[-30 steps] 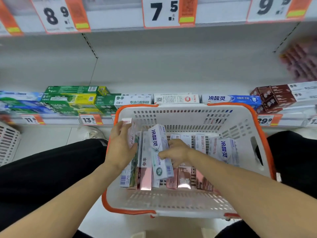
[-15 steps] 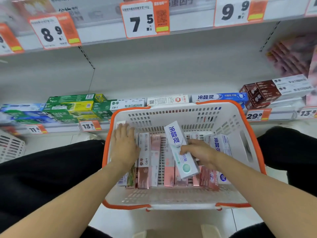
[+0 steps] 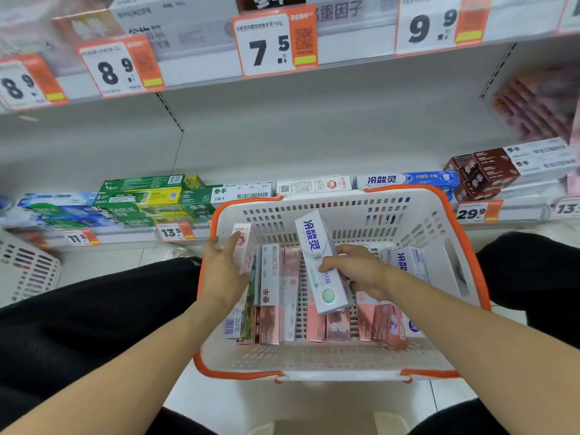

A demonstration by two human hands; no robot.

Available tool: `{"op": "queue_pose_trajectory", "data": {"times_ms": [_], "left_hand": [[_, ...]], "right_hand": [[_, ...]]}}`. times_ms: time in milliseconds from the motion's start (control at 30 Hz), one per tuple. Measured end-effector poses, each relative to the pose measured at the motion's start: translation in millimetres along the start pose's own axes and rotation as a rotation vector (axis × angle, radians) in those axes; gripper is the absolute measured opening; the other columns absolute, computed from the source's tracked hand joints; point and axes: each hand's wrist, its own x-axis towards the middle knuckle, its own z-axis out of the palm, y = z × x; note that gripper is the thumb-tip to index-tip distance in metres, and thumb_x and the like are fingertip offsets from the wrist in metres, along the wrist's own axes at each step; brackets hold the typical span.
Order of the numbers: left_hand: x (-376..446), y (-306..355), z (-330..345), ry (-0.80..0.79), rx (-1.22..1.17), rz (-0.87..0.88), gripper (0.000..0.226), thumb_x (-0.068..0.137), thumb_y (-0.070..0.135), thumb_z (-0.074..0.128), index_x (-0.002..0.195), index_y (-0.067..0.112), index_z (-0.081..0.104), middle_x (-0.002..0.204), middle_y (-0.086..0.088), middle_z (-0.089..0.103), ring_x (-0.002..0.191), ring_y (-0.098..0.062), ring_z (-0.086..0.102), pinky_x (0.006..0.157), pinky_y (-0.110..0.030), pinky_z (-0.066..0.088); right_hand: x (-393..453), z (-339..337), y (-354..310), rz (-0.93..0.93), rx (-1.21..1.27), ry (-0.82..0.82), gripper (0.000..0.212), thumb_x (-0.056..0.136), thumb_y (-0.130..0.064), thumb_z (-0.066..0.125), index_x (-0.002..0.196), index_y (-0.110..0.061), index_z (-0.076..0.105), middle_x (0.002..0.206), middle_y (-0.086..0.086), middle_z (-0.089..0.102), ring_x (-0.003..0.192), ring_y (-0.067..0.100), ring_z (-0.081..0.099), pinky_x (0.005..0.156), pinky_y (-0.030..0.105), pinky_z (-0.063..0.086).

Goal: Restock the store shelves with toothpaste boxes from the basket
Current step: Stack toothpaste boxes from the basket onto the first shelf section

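Nearest the camera, two bare forearms reach forward over black-clad legs into a white basket (image 3: 439, 246) with an orange rim, which sits between the knees. Rose-gold and white toothpaste boxes (image 3: 270, 296) lie side by side on its slotted floor. The right hand (image 3: 357, 271) has its fingers curled around a white-and-blue toothpaste box (image 3: 317, 246), holding it tilted with its far end raised above the other boxes. The left hand (image 3: 222, 271) grips a pale pink box (image 3: 246, 246) at the basket's left side, thumb on its near face, the box standing up against the wall. More white-and-blue boxes (image 3: 408, 262) stand at the right of the basket.

Beyond the basket, the lower shelf (image 3: 518, 211) carries green, blue, white and brown boxes lying flat, with orange-edged price tags (image 3: 171, 232) along its lip. Above it, the shelf bay is a grey back panel. Farthest up, the upper shelf edge holds a large price tag (image 3: 266, 45) reading 7.5, flanked by others.
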Motion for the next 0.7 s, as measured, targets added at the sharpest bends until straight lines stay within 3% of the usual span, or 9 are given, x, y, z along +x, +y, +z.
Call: {"op": "queue_pose_trajectory", "data": {"times_ms": [67, 133, 233, 367, 433, 500, 600, 700], "left_hand": [[1.2, 14.3, -9.0, -0.090, -0.142, -0.076, 0.097, 0.076, 0.008, 0.084, 0.155, 0.023, 0.030, 0.135, -0.010, 0.057, 0.108, -0.025, 0.066, 0.072, -0.026, 0.059], [3.5, 28.6, -17.6, -0.185, -0.440, -0.206, 0.102, 0.071, 0.002, 0.087, 0.154, 0.022, 0.029, 0.109, -0.005, 0.072, 0.090, -0.022, 0.073, 0.058, -0.026, 0.056], [1.4, 50.1, -28.1, -0.383, -0.904, -0.397, 0.096, 0.072, -0.007, 0.081, 0.151, 0.013, 0.031, 0.106, -0.010, 0.074, 0.087, -0.030, 0.075, 0.064, -0.041, 0.060], [-5.9, 85.4, -34.8, -0.643, -1.111, -0.307, 0.061, 0.079, -0.003, 0.070, 0.137, -0.003, 0.051, 0.117, -0.020, 0.071, 0.108, -0.037, 0.069, 0.097, -0.055, 0.053], [-8.9, 103.6, -38.1, -0.703, -1.158, -0.262, 0.047, 0.083, -0.008, 0.064, 0.129, -0.005, 0.058, 0.119, -0.023, 0.070, 0.110, -0.038, 0.068, 0.095, -0.051, 0.054], [-11.8, 121.0, -42.7, -0.751, -1.219, -0.214, 0.048, 0.080, -0.008, 0.070, 0.127, -0.002, 0.060, 0.121, -0.024, 0.068, 0.110, -0.041, 0.067, 0.092, -0.051, 0.056], [-17.6, 144.9, -51.6, -0.712, -1.227, -0.161, 0.046, 0.081, -0.003, 0.072, 0.126, 0.002, 0.063, 0.118, -0.023, 0.070, 0.107, -0.041, 0.069, 0.087, -0.051, 0.059], [-24.3, 162.1, -58.7, -0.638, -1.208, -0.136, 0.050, 0.073, -0.002, 0.073, 0.122, 0.005, 0.064, 0.111, -0.020, 0.073, 0.100, -0.039, 0.072, 0.079, -0.049, 0.061]], "right_hand": [[-2.6, -4.0, -4.2, -0.011, 0.019, -0.005, 0.030, 0.088, -0.013, 0.069, 0.117, -0.018, 0.063, 0.106, 0.005, 0.075, 0.093, 0.020, 0.071, 0.075, 0.034, 0.054], [-6.5, -9.9, -11.4, -0.043, 0.034, -0.002, 0.027, 0.088, -0.015, 0.069, 0.115, -0.017, 0.065, 0.104, 0.005, 0.077, 0.097, 0.022, 0.071, 0.082, 0.037, 0.055], [-14.0, -19.0, -22.6, -0.084, 0.074, -0.025, 0.027, 0.089, -0.016, 0.069, 0.116, -0.015, 0.065, 0.103, 0.004, 0.077, 0.100, 0.023, 0.072, 0.081, 0.038, 0.055], [-34.4, -32.2, -38.5, -0.171, 0.124, -0.099, 0.035, 0.090, -0.019, 0.070, 0.123, -0.015, 0.063, 0.114, 0.006, 0.074, 0.108, 0.027, 0.070, 0.098, 0.048, 0.053], [-46.6, -38.7, -46.2, -0.227, 0.143, -0.119, 0.042, 0.086, -0.023, 0.074, 0.126, -0.019, 0.063, 0.119, 0.006, 0.072, 0.111, 0.028, 0.068, 0.101, 0.050, 0.049], [-60.5, -43.9, -55.1, -0.281, 0.139, -0.122, 0.039, 0.089, -0.025, 0.073, 0.127, -0.022, 0.064, 0.121, 0.005, 0.072, 0.111, 0.027, 0.069, 0.093, 0.045, 0.053], [-81.4, -50.0, -66.8, -0.343, 0.069, -0.122, 0.034, 0.099, -0.036, 0.056, 0.130, -0.026, 0.062, 0.120, 0.002, 0.072, 0.111, 0.022, 0.069, 0.086, 0.033, 0.053], [-96.0, -59.6, -76.2, -0.347, 0.085, -0.062, 0.049, 0.099, -0.052, 0.039, 0.125, -0.022, 0.068, 0.119, 0.007, 0.072, 0.112, 0.025, 0.067, 0.088, 0.036, 0.055]]}}
